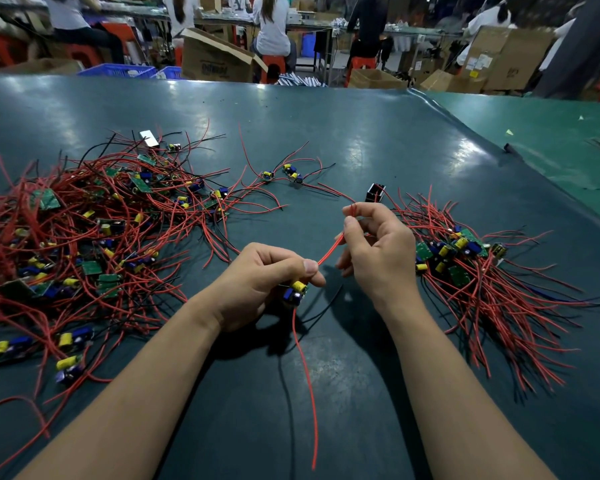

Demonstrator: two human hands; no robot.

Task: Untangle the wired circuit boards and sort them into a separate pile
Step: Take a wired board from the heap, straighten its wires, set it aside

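Note:
My left hand [262, 284] grips a small circuit board [295, 292] with a yellow capacitor and blue parts, just above the dark green table [326, 133]. One red wire [330, 250] runs from the board up to my right hand [378, 251], which pinches it between thumb and fingers. Another red wire [307, 375] hangs down from the board toward me. A big tangled heap of wired boards [83, 230] lies at the left. A neater pile of boards [464, 261], wires fanned toward the right, lies beside my right hand.
Two or three loose boards [284, 173] lie at the table's middle back, and a small black part [375, 192] stands near the right pile. A lighter green mat [551, 140] adjoins at the right. Beyond the table sit people, cardboard boxes [215, 60] and blue crates [118, 71].

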